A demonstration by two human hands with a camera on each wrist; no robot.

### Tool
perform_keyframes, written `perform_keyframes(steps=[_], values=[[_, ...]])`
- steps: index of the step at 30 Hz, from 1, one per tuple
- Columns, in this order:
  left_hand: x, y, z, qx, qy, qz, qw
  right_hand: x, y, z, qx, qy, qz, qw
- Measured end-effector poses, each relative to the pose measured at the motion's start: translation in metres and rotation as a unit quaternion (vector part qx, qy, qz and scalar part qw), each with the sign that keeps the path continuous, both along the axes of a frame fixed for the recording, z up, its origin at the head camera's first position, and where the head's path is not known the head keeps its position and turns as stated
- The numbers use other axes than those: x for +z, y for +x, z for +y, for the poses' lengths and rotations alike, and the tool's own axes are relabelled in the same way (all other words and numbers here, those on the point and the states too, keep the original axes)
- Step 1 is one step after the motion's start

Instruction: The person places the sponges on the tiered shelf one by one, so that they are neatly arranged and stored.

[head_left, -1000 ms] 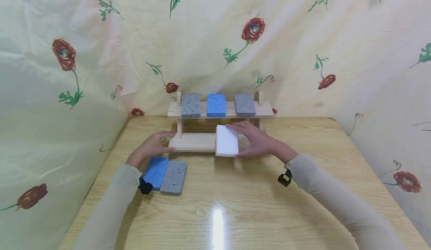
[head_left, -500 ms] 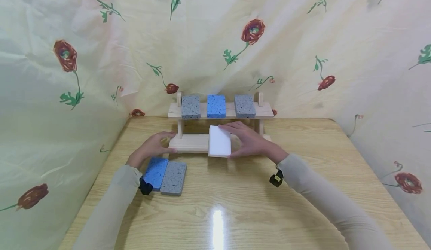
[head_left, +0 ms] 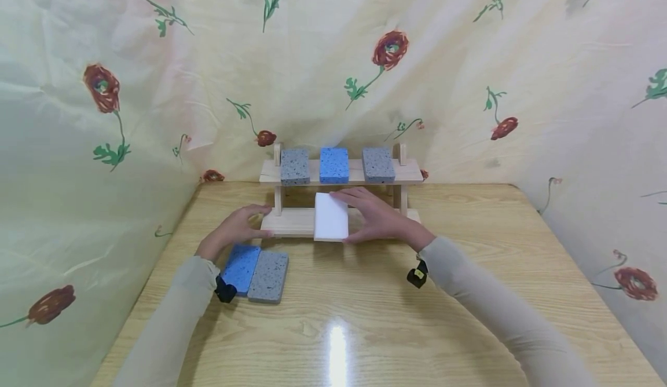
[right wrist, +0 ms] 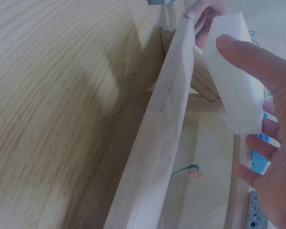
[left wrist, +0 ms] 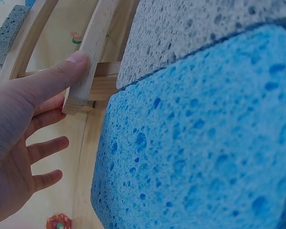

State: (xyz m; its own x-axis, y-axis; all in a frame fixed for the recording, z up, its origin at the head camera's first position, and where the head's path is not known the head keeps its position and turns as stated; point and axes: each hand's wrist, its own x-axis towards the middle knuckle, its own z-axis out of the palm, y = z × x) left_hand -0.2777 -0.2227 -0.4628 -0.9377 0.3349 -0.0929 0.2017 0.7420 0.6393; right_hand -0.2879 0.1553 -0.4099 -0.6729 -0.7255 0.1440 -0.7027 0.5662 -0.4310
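Shifted leftward, the white block (head_left: 331, 217) is now pinched by the fingers (head_left: 348, 197) of the right hand (head_left: 379, 219) over the lower shelf (head_left: 292, 220), whose left end the left hand (head_left: 235, 225) grips.

Both hands (head_left: 380, 216) gripping, sleeved arms (head_left: 502, 314) outstretched

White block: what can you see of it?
The white block is a plain, flat, rectangular slab with straight edges; it looks smooth, perhaps foam, though brightness hides fine texture. Its broad face is up, its long sides running front to back. The right hand grips it, thumb at the near end, fingers at the far end. It is over the lower board, near the middle; whether they touch is unclear.
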Motion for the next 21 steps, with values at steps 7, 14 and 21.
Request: perform_keyframes(steps=[7,14,21], values=[[0.002,0.001,0.001,0.002,-0.003,-0.003,1.0000,-0.001,-0.002,-0.008,0.010,-0.008,-0.001,0.9999],[0.000,0.000,0.001,0.005,-0.007,-0.002,1.0000,-0.003,-0.005,-0.018,0.025,-0.006,0.000,0.9997],[0.000,0.001,0.001,0.005,-0.009,0.001,0.9999,-0.007,-0.008,-0.026,0.024,0.006,-0.004,0.9997]])
